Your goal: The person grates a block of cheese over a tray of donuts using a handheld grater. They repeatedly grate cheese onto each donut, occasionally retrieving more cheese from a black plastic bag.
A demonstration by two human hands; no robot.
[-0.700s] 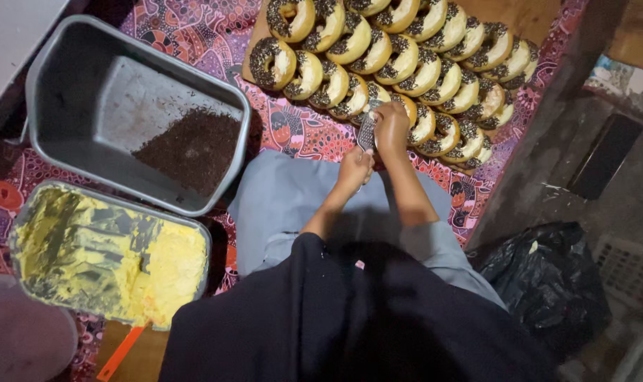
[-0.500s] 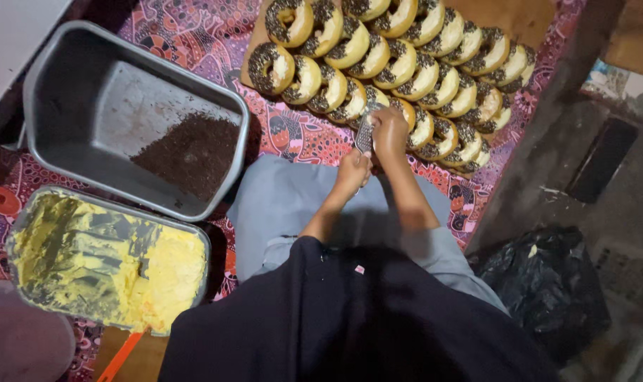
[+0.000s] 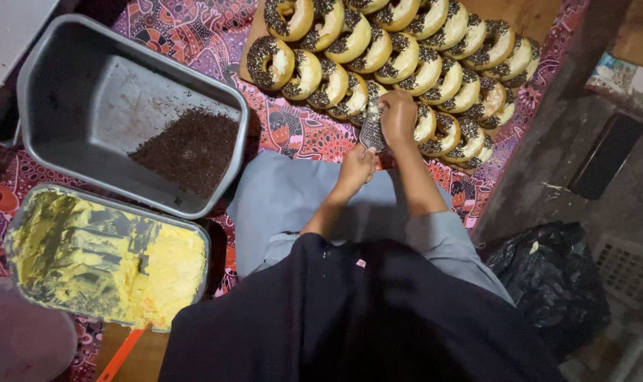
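Seemingly mid-stroke, the left hand (image 3: 357, 166) grips the handle of a small flat metal grater (image 3: 371, 133) while the right hand (image 3: 399, 117), fingers closed, presses something too hidden to name against it, over the near edge of the wooden board (image 3: 254, 39). The chocolate-sprinkled ring doughnuts (image 3: 378, 53) in overlapping rows there look soft and smeary, best lifted by their bare undersides. Open room is scarce: a grey metal tub of dark sprinkles (image 3: 134, 117) and a tray of yellow cream (image 3: 109, 258) crowd the patterned cloth (image 3: 194, 28) on the left.
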